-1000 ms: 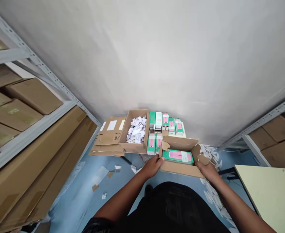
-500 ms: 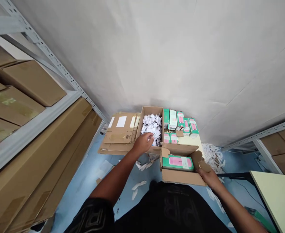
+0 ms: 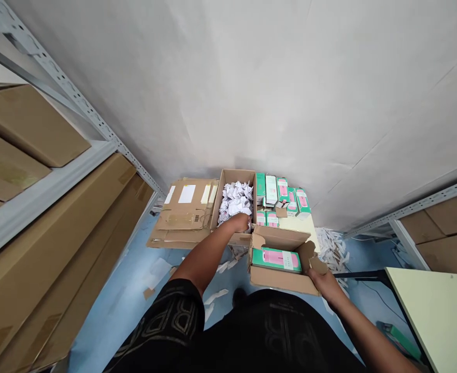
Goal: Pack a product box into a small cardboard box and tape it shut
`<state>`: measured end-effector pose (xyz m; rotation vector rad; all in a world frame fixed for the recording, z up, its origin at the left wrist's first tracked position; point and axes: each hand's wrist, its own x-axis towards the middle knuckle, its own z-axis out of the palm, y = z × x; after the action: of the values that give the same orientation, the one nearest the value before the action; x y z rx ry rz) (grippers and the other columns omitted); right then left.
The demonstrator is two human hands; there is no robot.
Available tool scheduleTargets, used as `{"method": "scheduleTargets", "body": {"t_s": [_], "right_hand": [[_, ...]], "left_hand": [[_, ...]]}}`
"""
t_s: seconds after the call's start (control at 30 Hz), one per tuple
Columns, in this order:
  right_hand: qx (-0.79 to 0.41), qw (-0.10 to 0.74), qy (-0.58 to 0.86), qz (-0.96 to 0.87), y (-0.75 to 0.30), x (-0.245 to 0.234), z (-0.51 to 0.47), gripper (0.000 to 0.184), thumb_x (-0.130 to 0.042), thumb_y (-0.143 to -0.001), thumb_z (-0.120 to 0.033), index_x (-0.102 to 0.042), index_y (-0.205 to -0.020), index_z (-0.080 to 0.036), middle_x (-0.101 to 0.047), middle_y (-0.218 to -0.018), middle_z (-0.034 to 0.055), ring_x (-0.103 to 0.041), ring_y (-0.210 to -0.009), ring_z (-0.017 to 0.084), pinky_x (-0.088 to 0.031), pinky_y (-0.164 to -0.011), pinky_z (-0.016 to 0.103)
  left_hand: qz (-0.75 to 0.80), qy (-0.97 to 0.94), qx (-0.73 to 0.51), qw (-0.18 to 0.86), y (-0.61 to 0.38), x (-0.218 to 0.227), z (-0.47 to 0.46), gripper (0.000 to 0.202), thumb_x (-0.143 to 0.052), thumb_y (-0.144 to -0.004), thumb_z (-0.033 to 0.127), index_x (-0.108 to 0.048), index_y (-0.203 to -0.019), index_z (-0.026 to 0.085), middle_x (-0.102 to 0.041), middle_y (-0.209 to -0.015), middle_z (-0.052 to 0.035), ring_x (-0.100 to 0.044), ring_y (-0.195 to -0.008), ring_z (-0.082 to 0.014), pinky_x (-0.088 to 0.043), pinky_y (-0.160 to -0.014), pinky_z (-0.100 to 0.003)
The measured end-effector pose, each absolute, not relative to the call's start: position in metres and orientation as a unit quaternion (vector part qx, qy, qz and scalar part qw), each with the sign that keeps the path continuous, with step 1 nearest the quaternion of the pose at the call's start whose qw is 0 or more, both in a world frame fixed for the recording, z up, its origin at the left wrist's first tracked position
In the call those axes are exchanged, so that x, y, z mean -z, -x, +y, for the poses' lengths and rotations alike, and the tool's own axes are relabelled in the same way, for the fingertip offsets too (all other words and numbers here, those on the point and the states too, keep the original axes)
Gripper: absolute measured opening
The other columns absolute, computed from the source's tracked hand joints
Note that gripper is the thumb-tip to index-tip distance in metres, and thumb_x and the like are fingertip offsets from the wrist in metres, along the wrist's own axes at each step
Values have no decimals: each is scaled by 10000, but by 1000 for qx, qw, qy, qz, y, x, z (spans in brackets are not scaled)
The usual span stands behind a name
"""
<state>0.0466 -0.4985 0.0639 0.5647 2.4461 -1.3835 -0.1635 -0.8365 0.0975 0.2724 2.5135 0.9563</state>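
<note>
My left hand reaches over the near edge of an upright cardboard box full of crumpled white paper. It touches the paper at the near right corner, and its fingers are mostly hidden there. My right hand grips the right end of an open carton, at its flap. Inside that carton lies a green box with a pink bottle picture and a white label. The carton is held in front of my body, close to the table's front edge.
Several green and white boxes stand on the table at right. Flattened cardboard lies at left. Paper strips litter the blue floor. Racks with brown cartons flank both sides, and a pale tabletop juts in at right.
My left hand has moved right and down into the near right corner of the paper-filled box. My right hand still holds the carton. The whole view has shifted slightly.
</note>
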Motion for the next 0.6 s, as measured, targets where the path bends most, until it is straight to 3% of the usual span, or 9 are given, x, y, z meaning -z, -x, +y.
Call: {"method": "scheduleTargets", "body": {"t_s": [0.13,0.33,0.47,0.6], "right_hand": [[482,126,-203,843,-44,-62,-502,271,-564,-782,-380,-675,-974,-224,-764,-1048,92,-707,-1008,325,-569,-840,391],[488,138,-215,835,-40,-67,-508,277,-585,-771,-380,-678,-965,-205,-768,-1048,107,-705,-1002,324,-564,-849,405],[486,135,-225,833,-40,-77,-514,286,-587,-766,-356,-690,-990,-211,-772,-1048,91,-704,-1001,306,-561,-844,392],[487,132,-219,835,-45,-82,-518,312,-588,-767,-388,-712,-978,-194,-776,-1026,90,-708,-990,314,-569,-836,402]], "left_hand": [[914,-83,-368,146,167,-120,-873,299,-633,-770,234,-741,-1045,195,-749,-907,-57,-658,-814,-210,-484,-756,-280],[851,-69,-518,-54,124,-190,-901,275,-567,-910,383,-660,-1082,189,-694,-957,-12,-629,-849,-176,-495,-791,-272],[816,-209,-540,3,70,-207,-862,227,-560,-951,359,-675,-1050,191,-716,-1042,-49,-655,-968,-200,-515,-861,-301],[810,-406,-408,117,49,-176,-818,254,-498,-917,148,-725,-1016,203,-752,-1068,-68,-679,-1027,-218,-516,-936,-355]]}}
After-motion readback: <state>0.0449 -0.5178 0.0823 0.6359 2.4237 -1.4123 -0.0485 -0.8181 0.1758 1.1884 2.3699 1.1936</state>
